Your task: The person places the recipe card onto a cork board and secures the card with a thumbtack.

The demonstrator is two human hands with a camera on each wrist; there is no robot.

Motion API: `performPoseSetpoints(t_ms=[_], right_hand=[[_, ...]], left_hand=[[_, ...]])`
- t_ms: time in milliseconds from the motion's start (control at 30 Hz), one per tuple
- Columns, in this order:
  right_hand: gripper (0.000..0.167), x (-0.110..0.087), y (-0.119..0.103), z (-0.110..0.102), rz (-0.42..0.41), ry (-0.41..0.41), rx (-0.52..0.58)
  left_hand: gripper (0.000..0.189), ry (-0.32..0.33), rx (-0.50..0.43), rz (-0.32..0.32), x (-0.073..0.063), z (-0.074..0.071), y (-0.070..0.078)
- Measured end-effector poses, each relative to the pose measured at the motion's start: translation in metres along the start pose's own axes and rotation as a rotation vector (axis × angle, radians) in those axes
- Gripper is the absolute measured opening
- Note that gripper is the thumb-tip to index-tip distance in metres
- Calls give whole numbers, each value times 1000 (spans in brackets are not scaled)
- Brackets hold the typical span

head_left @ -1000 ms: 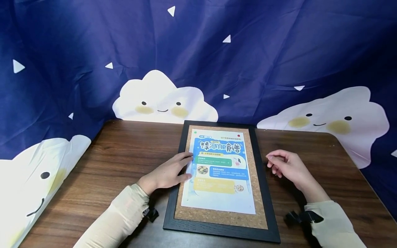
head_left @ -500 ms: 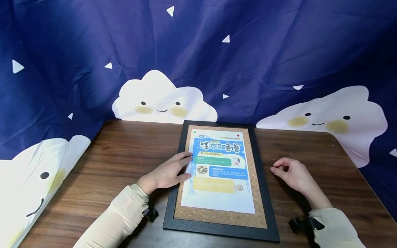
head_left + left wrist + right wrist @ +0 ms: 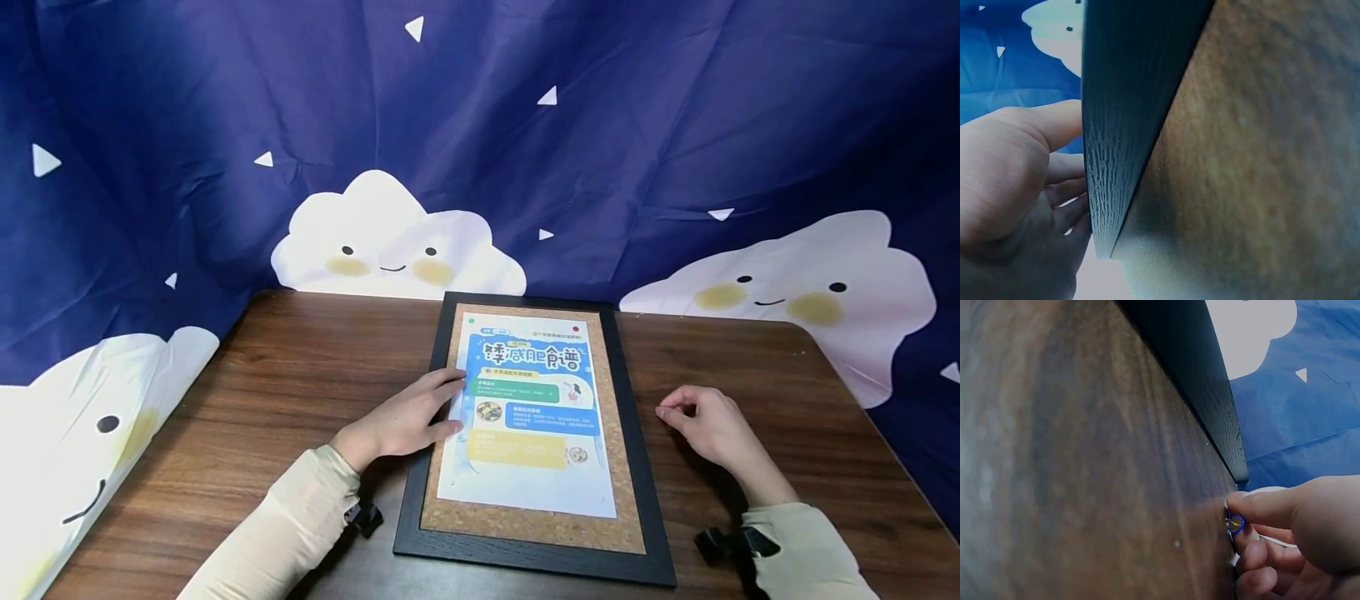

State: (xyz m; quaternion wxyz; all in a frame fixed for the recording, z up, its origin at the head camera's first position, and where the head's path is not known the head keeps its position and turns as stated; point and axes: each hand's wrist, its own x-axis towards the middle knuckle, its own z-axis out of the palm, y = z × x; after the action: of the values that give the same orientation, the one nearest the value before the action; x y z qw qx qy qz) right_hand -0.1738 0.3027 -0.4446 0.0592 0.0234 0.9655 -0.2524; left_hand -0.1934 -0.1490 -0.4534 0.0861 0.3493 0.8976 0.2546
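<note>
A printed poster (image 3: 525, 492) lies on a framed cork board (image 3: 626, 467) with a black frame. A green thumbtack (image 3: 472, 321) sits at its top left corner, a red thumbtack (image 3: 576, 329) at its top right. My left hand (image 3: 401, 423) rests across the frame's left side, fingers fairly straight, fingertips on the poster's left edge. To the right of the board, just above the table, my right hand (image 3: 708, 425) pinches a small blue-rimmed thumbtack (image 3: 1235, 523) between thumb and forefinger, seen in the right wrist view. In the head view that thumbtack is not discernible.
The board lies flat on a dark wooden table (image 3: 315, 358), its far edge near the table's back edge. A blue curtain (image 3: 480, 125) with clouds and white triangles hangs behind and along the left side. Black wrist cameras sit on both sleeves.
My right hand has shifted a little right and toward me, and its thumb and forefinger now form a clearer pinch. The left hand, poster and board stay in place.
</note>
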Motion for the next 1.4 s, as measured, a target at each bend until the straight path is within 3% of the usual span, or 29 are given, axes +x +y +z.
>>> performPoseSetpoints(t_ms=[100, 233, 433, 667, 733, 867, 967, 1033, 1100, 1233, 1333, 1400], right_hand=[[16, 1, 0, -1, 22, -19, 3], [20, 0, 1, -2, 20, -19, 6], [22, -7, 0, -2, -29, 53, 19], [12, -13, -5, -3, -112, 130, 79], [11, -14, -6, -3, -122, 146, 85], [11, -16, -9, -1, -145, 163, 125], [12, -18, -12, 0, -162, 150, 166], [13, -18, -14, 1, -176, 136, 193], [14, -19, -15, 2, -191, 130, 208], [14, -19, -18, 4, -204, 130, 236], [17, -20, -20, 4, -179, 123, 254], [21, -20, -21, 4, -158, 113, 270]], left_hand=[[66, 6, -5, 10, 0, 0, 0], [65, -9, -2, -22, 1, -4, 6], [64, -26, 29, -45, 1, -3, 7], [64, -14, 22, -39, 0, -5, 8], [65, -4, 0, -26, 1, -2, 3], [69, 37, 3, 32, 6, 16, -24], [71, 47, -9, 50, 7, 20, -30], [71, 30, -45, 35, 5, 14, -21], [72, 32, -28, 59, 4, 16, -25], [69, 25, -14, 43, 1, 9, -15], [65, 0, -21, -19, 0, 0, 1], [64, -9, -1, -35, 0, -1, 4]])
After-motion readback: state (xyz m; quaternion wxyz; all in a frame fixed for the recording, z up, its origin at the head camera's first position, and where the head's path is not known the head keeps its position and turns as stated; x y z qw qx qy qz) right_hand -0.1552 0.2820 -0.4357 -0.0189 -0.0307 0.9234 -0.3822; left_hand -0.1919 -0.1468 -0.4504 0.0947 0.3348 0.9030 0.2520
